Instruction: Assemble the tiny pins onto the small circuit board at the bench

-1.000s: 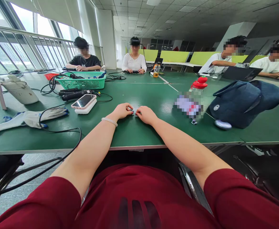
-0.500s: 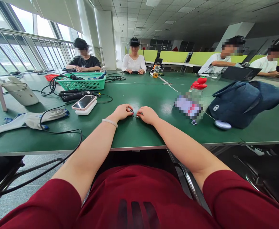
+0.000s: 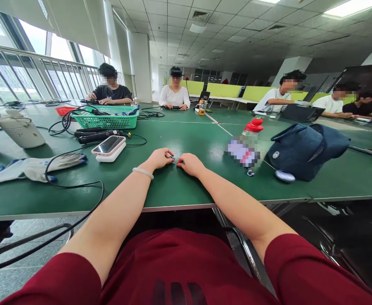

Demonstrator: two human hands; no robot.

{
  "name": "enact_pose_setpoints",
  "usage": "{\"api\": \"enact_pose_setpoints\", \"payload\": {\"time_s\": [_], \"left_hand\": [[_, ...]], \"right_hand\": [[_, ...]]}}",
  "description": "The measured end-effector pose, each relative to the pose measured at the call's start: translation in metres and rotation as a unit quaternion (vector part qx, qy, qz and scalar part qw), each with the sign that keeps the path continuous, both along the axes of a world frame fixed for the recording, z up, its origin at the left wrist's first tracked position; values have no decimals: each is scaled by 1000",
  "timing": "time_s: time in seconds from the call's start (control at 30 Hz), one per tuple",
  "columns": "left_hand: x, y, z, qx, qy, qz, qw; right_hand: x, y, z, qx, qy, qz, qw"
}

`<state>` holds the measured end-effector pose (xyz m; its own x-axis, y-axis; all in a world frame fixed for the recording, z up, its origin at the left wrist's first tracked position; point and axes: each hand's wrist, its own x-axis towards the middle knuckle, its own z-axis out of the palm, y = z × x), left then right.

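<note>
Both hands rest close together on the green table (image 3: 179, 190), a small gap between their fingertips. My left hand (image 3: 160, 158), with a pale band at its wrist, is closed in a pinch on a tiny shiny metallic item (image 3: 171, 157), too small to name. Facing it, my right hand (image 3: 190, 164) has its thumb and fingers pressed together near the tabletop. Whatever may be between those fingers is hidden.
To the left lie a phone (image 3: 109, 145) on a white case, gloves (image 3: 36, 168), a black cable and a green basket (image 3: 109, 121). At the right are a red-lidded bottle (image 3: 253, 126) and a blue bag (image 3: 306, 150). Several people sit beyond.
The camera view has tilted up slightly and turned a little to the right. The small metallic piece seen at my right fingertips before is no longer visible there.
</note>
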<state>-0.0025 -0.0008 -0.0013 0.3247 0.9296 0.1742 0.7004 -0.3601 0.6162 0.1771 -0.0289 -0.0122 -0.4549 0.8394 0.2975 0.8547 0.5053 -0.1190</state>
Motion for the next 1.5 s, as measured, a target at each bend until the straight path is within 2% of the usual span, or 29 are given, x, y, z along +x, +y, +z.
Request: {"api": "enact_pose_setpoints", "payload": {"time_s": [0.43, 0.93, 1.23, 1.5], "left_hand": [[-6, 5, -4, -3, 5, 0, 1000], [-9, 7, -5, 6, 11, 1, 1000], [-7, 2, -3, -2, -1, 2, 1000], [-7, 1, -2, -1, -5, 6, 1000]], "right_hand": [[-3, 0, -2, 21, -28, 32, 999], [-8, -6, 6, 31, -99, 51, 993], [0, 6, -1, 14, -53, 56, 997], [-4, 6, -1, 41, -116, 72, 990]]}}
